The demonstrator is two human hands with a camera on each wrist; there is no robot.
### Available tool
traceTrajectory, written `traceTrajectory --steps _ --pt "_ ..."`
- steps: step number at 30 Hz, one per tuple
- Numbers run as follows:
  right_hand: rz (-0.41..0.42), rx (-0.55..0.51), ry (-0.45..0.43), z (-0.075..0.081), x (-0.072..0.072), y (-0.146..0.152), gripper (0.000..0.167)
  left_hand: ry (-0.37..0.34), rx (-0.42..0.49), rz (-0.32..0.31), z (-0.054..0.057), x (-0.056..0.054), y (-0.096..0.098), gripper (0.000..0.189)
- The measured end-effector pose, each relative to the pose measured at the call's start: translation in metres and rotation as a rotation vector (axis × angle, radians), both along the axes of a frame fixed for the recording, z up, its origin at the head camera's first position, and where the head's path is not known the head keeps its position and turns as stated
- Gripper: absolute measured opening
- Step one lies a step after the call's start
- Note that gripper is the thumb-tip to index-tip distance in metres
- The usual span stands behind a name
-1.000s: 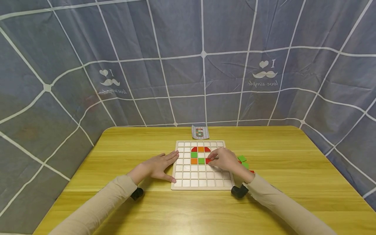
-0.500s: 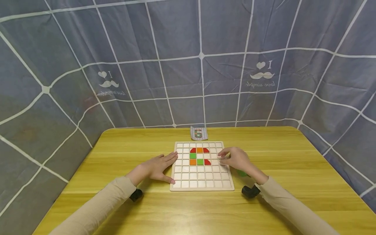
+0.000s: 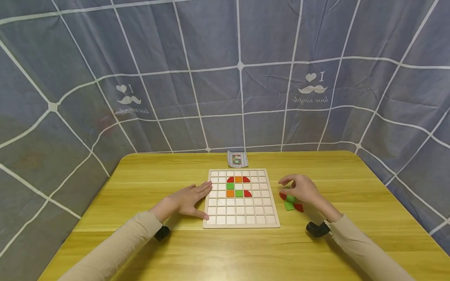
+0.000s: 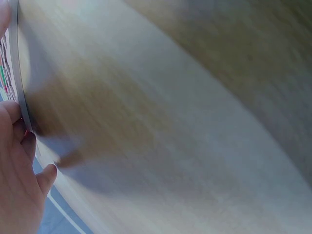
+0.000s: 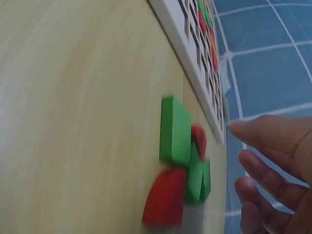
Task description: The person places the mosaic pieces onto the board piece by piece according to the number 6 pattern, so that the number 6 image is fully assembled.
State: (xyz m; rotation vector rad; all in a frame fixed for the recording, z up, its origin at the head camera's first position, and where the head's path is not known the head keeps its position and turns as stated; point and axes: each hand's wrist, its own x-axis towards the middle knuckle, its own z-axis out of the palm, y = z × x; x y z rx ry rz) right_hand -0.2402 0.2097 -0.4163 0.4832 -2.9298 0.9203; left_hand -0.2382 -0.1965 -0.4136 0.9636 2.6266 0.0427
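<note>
My left hand lies with straight fingers at the left rim of a pale wooden grid board. On the board, red quarter-round pieces, orange squares and green squares sit in cells, forming a small pattern. To the right of the board my right hand hovers over a loose pile, its fingers bent loosely with nothing between them. That pile has a green square and a red quarter-round piece in front. In the right wrist view, thumb and fingers stand apart from the green block.
A small printed card showing a coloured grid pattern lies behind the board, near the table's far edge. The yellow wooden table is bordered by a grey-blue curtain with white lines.
My right hand has left the red quarter-round piece on the board and moved right to above the loose pile. That red piece stays in its cell. The left hand keeps its place.
</note>
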Motion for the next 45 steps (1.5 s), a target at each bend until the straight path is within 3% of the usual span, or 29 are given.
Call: traceTrajectory --steps 11,30,37,45 --pt "0.056 -0.033 -0.02 -0.003 -0.004 0.028 0.028 -0.002 0.009 0.0 -0.001 0.0 0.0 0.103" --pt "0.19 -0.022 -0.076 -0.015 -0.02 0.043 0.035 -0.004 0.002 -0.001 0.003 0.001 0.001 0.104" --pt "0.207 -0.017 -0.093 -0.016 -0.021 0.043 0.033 -0.012 0.004 0.004 0.003 0.001 0.0 0.105" --pt "0.172 -0.019 -0.103 -0.018 -0.02 0.044 0.03 -0.015 0.0 0.004 0.001 0.0 0.0 0.105"
